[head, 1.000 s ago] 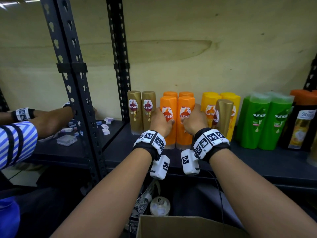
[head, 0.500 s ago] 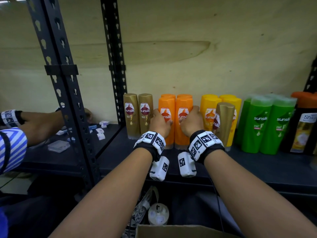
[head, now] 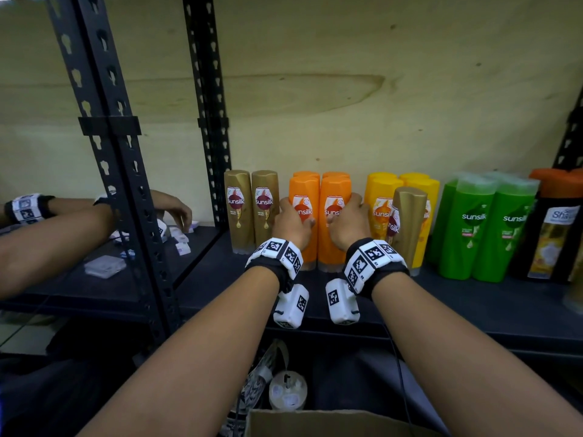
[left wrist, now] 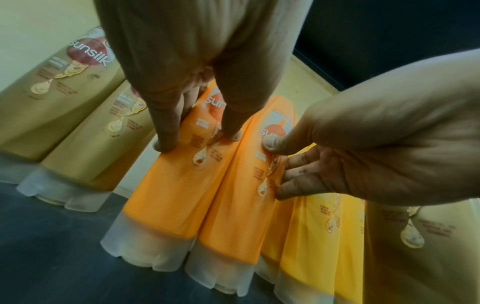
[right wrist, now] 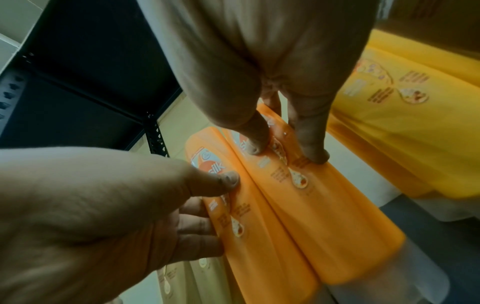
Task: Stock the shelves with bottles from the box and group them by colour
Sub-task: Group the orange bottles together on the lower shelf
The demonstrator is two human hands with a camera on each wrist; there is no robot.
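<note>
Two orange bottles stand side by side at the front of the dark shelf [head: 473, 298], with two more orange ones behind. My left hand [head: 295, 222] grips the left orange bottle [head: 303, 197], thumb on its label [left wrist: 231, 125]. My right hand [head: 348, 220] grips the right orange bottle [head: 337, 197] in the same way [right wrist: 255, 142]. Two gold bottles [head: 250, 209] stand to the left. On the right are yellow bottles [head: 378, 197] with a lone gold bottle [head: 410, 222] in front of them, then green bottles [head: 485, 228].
A dark bottle with an orange cap [head: 555, 222] stands at the far right. Black uprights [head: 126, 216] split the shelf. Beyond them another person's arms [head: 63, 234] work among small white boxes [head: 181, 244]. The cardboard box [head: 315, 424] sits below, near a white round object [head: 287, 391].
Both hands stay on the two front orange bottles, which seem to have slid slightly back. The other person's hand has shifted on the left shelf.
</note>
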